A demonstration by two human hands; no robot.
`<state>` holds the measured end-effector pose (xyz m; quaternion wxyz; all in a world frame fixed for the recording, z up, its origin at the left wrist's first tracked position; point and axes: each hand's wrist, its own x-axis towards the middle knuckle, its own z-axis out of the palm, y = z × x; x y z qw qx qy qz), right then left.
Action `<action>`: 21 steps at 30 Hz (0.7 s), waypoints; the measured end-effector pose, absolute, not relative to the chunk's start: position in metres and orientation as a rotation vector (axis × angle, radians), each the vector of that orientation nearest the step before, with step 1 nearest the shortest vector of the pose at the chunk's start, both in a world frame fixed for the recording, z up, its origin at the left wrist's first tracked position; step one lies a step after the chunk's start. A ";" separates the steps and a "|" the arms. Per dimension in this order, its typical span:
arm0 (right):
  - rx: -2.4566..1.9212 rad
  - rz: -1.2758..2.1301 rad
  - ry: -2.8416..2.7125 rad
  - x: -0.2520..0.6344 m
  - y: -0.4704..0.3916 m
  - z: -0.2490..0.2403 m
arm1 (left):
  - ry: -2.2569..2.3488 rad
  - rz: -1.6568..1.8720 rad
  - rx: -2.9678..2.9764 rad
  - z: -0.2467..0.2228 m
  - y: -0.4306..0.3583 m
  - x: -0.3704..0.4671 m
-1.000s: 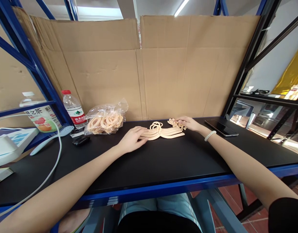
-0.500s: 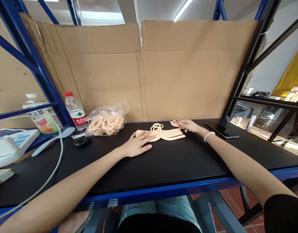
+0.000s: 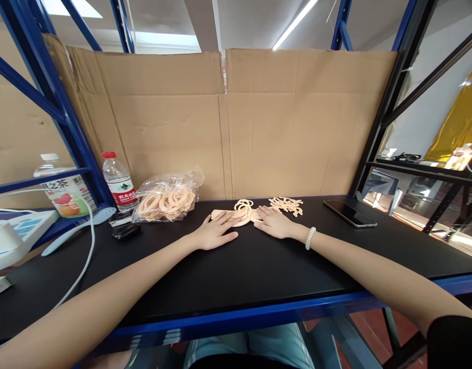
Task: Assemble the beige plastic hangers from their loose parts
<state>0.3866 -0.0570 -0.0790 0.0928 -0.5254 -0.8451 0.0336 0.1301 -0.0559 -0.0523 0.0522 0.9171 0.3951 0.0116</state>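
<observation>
A pale, wood-coloured ornamental piece (image 3: 242, 218) lies flat on the black tabletop, with curved loops in its middle and a fan of strips to each side. My left hand (image 3: 216, 231) rests palm down on its left side, fingers spread. On its right side lies my right hand (image 3: 273, 222), also flat with the fingers stretched out, a beaded bracelet on the wrist. Both hands cover much of the strips. Just beyond my right hand is a smaller pale openwork piece (image 3: 288, 205) with scroll-like branches, untouched.
At the back left are a clear bag (image 3: 169, 199) of pale ring-shaped pieces, a water bottle (image 3: 119, 184) and a small black object (image 3: 126, 231). A phone (image 3: 350, 213) lies at the right. Cardboard (image 3: 267, 128) walls the back. A white cable (image 3: 90, 246) crosses the left side.
My right hand has moved left from the smaller openwork piece onto the right side of the ornamental piece, uncovering the smaller one. My left hand stays in place. The camera view has tilted slightly.
</observation>
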 end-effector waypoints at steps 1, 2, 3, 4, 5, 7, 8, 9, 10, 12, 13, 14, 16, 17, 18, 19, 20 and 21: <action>-1.559 0.085 -2.519 0.387 -0.051 -0.079 | 1.211 0.026 2.783 -0.051 -0.052 0.131; -1.564 0.076 -2.524 0.389 -0.045 -0.078 | 1.215 0.018 2.780 -0.051 -0.047 0.131; -1.570 0.067 -2.527 0.390 -0.039 -0.076 | 1.216 0.012 2.780 -0.050 -0.041 0.132; -1.576 0.059 -2.528 0.391 -0.033 -0.075 | 1.212 0.003 2.780 -0.050 -0.036 0.132; -1.581 0.054 -2.530 0.392 -0.029 -0.073 | 1.208 -0.002 2.781 -0.049 -0.031 0.132; -1.581 0.051 -2.531 0.392 -0.023 -0.070 | 1.203 -0.008 2.781 -0.050 -0.023 0.132; -1.581 0.049 -2.530 0.392 -0.022 -0.070 | 1.205 -0.010 2.778 -0.050 -0.020 0.132; -1.580 0.045 -2.526 0.392 -0.021 -0.069 | 1.211 -0.009 2.776 -0.050 -0.019 0.132; -1.577 0.041 -2.521 0.392 -0.022 -0.069 | 1.220 -0.005 2.774 -0.050 -0.018 0.131; -1.567 0.033 -2.511 0.391 -0.023 -0.070 | 1.230 -0.001 2.771 -0.051 -0.020 0.131; -1.562 0.031 -2.507 0.391 -0.024 -0.071 | 1.230 0.003 2.770 -0.051 -0.022 0.131; -1.558 0.028 -2.503 0.391 -0.024 -0.072 | 1.229 0.009 2.769 -0.051 -0.023 0.130; -1.552 0.022 -2.493 0.391 -0.025 -0.073 | 1.230 0.037 2.771 -0.052 -0.025 0.130; -1.543 0.011 -2.484 0.391 -0.025 -0.073 | 1.233 0.061 2.775 -0.053 -0.025 0.130; -1.524 -0.011 -2.471 0.392 -0.026 -0.074 | 1.238 0.091 2.784 -0.054 -0.026 0.130; -1.492 -0.046 -2.452 0.393 -0.027 -0.074 | 1.244 0.129 2.801 -0.055 -0.026 0.129; -1.452 -0.088 -2.424 0.395 -0.029 -0.074 | 1.254 0.178 2.824 -0.057 -0.026 0.128; -1.405 -0.130 -2.390 0.398 -0.032 -0.074 | 1.265 0.244 2.856 -0.058 -0.028 0.127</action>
